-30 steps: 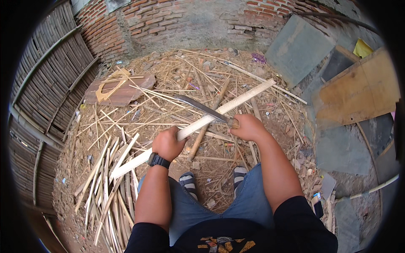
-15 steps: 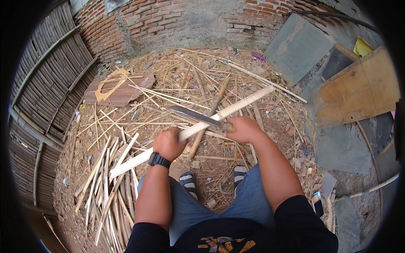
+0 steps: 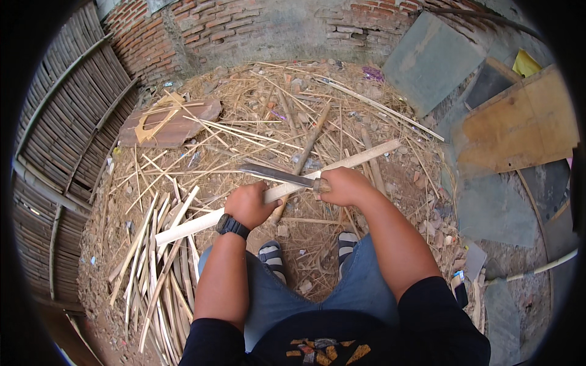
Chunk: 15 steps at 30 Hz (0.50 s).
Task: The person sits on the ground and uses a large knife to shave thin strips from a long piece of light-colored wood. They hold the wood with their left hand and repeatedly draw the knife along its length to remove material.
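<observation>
A long, pale strip of split bamboo lies slantwise in front of me, its far end up to the right and its near end down to the left. My left hand, with a black watch at the wrist, is closed round the strip. In my right hand is the handle of a machete. The dark blade points left, crosses the strip and lies along its far side, its tip just beyond my left hand. Whether the edge touches the strip cannot be made out.
A heap of split bamboo strips lies by my left leg. Straw, sticks and a brown board cover the ground ahead. A slatted bamboo wall stands left, a brick wall ahead, and grey and brown panels lean at right.
My right hand and the machete have shifted a little left and nearer to me. The strip's far end has dropped slightly, while my left hand keeps its hold.
</observation>
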### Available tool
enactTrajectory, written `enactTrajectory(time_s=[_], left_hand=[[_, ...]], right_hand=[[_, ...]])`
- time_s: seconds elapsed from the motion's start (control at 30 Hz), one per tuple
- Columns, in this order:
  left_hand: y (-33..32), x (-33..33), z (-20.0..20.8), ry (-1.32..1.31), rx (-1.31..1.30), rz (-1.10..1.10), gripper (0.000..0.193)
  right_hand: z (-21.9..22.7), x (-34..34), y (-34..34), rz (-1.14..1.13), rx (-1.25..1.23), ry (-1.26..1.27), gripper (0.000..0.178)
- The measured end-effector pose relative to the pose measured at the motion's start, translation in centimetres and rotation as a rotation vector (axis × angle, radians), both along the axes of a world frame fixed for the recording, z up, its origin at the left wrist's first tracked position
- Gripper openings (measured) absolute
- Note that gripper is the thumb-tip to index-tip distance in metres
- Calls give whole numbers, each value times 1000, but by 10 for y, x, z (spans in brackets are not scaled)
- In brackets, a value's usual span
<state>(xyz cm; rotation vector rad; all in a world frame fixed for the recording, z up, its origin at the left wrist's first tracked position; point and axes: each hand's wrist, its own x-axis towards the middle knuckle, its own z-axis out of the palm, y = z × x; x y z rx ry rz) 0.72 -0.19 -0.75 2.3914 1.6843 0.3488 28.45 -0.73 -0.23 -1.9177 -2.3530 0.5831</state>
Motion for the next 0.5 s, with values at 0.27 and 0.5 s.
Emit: enactTrajectory(time_s=[0.27,0.5], left_hand=[[-1,2,2,1,1,-18,48],[-2,3,5,-5,-20,13,46]], right_hand=[[-1,-3,3,5,4,7,49],[2,-4,2,-4,-25,4,49]])
